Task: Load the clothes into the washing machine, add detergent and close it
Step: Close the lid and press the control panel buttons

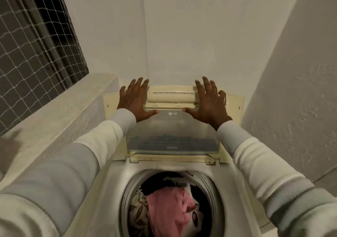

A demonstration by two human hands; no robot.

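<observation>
Cream lid (pixel 171 98) stands raised against the back wall (pixel 182 36), ledge (pixel 60 112) close left and side wall (pixel 291 91) close right, your left hand (pixel 134 101) and right hand (pixel 209 101) spread flat, fingers splayed, on its top corners, clothes (pixel 169 209) in the drum (pixel 125 200) below.

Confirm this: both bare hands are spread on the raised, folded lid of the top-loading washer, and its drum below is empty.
Not empty. The head view shows the round drum holding clothes, with a pink garment on top. The rest holds: the left hand and right hand are spread on the raised cream folding lid.
</observation>
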